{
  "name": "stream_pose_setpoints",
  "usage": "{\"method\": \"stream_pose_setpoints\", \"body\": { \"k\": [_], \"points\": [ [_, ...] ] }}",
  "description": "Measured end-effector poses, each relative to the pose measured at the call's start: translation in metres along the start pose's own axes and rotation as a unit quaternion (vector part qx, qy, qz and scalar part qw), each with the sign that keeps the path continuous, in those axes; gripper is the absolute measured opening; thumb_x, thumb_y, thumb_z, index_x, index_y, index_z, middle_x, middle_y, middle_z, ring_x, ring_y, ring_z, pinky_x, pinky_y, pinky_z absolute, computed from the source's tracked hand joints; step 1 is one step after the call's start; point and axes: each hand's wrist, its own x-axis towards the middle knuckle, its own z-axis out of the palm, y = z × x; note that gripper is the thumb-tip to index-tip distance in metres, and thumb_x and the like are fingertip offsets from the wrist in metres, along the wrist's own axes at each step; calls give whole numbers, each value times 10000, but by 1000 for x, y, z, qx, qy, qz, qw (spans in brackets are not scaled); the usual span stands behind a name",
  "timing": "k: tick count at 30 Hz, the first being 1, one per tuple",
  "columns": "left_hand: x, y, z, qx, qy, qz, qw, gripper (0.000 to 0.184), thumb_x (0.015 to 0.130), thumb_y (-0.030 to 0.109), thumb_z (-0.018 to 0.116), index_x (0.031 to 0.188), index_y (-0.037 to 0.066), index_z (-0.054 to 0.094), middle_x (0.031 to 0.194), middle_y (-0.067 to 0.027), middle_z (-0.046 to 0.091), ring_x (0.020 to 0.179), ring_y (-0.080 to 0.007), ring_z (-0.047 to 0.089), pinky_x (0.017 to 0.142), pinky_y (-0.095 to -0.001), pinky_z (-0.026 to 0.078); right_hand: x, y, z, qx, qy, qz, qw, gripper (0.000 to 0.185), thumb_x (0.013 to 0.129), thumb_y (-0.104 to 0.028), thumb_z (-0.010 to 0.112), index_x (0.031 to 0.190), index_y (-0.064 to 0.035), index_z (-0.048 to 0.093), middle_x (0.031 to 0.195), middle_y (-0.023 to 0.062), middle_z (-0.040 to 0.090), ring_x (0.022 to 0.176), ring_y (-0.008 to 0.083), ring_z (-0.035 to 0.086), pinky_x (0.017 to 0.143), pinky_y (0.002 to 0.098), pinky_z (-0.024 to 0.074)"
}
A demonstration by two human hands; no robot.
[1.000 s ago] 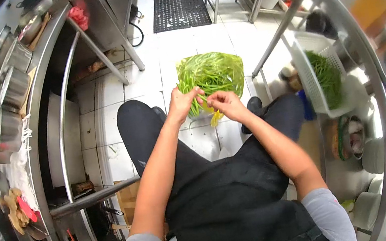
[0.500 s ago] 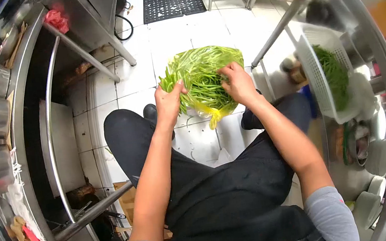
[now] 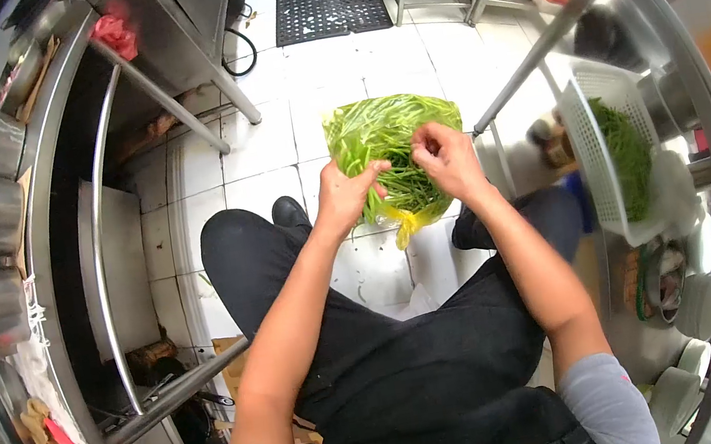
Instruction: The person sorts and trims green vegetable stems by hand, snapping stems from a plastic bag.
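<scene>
A clear yellowish plastic bag (image 3: 390, 113) full of long green stems (image 3: 405, 185) lies between my knees, its yellow knotted end (image 3: 408, 225) toward me. My left hand (image 3: 347, 192) is wrapped round some stems at the bag's left side, thumb pointing right. At the right side of the opening, my right hand (image 3: 449, 157) has its fingers pinched together over the stems; what sits between the fingertips is too small to make out.
At the right, a white basket (image 3: 592, 159) holds more greens on a metal shelf beside bowls. A steel rail frame (image 3: 113, 249) and counter with pots stand at the left. A black mat (image 3: 329, 1) lies ahead on the tiled floor.
Over the last second, my right hand went from beside my left hand to the bag's right side. Since half a second ago, my left hand has shifted right, and its hold sits closer to the opening.
</scene>
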Motion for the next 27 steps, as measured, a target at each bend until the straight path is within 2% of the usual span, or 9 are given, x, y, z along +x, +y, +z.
{"method": "stream_pose_setpoints", "body": {
  "k": [3,6,9,11,12,16,22,24,27],
  "points": [
    [21,2,3,52,-43,25,997,219,884,45,632,1075,-51,581,881,-94,700,577,-124,612,545,-268,510,3,-1,-6,68,-15,54,996,100,792,-83,620,842,4,622,716,70,629,649,132,616,617,288,493],
    [33,5,6,73,-110,59,989,247,872,52,646,1086,-48,571,865,-81,694,575,-110,605,535,-258,506,0,0,-3,265,-38,105,958,73,843,-53,590,862,13,617,720,34,631,658,90,621,625,245,498],
    [33,3,0,132,-161,14,978,262,867,57,650,1093,-47,569,836,-70,690,570,-101,595,531,-254,501,-3,6,-9,195,-75,89,974,99,820,-47,600,896,17,609,719,60,625,644,109,620,604,265,493],
    [29,1,-2,149,-179,-30,972,194,879,62,644,1043,-25,585,800,-56,674,566,-85,572,522,-237,480,-7,5,-13,-10,-139,-30,990,131,790,-51,621,900,17,598,715,112,608,623,206,629,588,327,495],
    [28,0,-4,157,-187,-50,968,161,885,64,641,1017,-14,594,782,-50,665,564,-78,560,518,-229,470,-8,9,-9,-8,-143,-29,989,131,790,-51,621,900,17,598,715,112,608,623,206,629,588,327,495],
    [29,-1,-4,143,-208,-95,963,153,886,76,627,1006,-14,596,763,-56,657,540,-106,564,504,-255,470,-11,20,4,-90,-51,-97,990,123,774,-60,633,874,-9,582,751,175,592,670,365,604,612,424,493],
    [34,-2,-11,-103,-52,-100,988,164,868,87,620,988,-21,588,795,-113,663,555,-161,596,501,-288,481,-13,18,12,39,-39,-16,998,235,802,-69,632,1032,-24,647,771,107,633,655,220,611,630,340,495],
    [37,-2,-16,-109,-60,-112,986,190,901,109,604,1051,0,562,817,-87,655,593,-142,601,536,-296,518,-17,20,17,154,-180,117,964,266,835,-103,620,1083,-24,671,796,82,668,650,141,589,614,298,476],
    [39,-1,-18,-88,-55,-96,990,169,911,120,602,1029,7,563,816,-92,655,587,-145,598,537,-297,517,-21,16,20,162,-180,120,963,239,855,-153,608,1022,-1,688,768,105,678,626,135,589,593,298,468]
  ]
}}
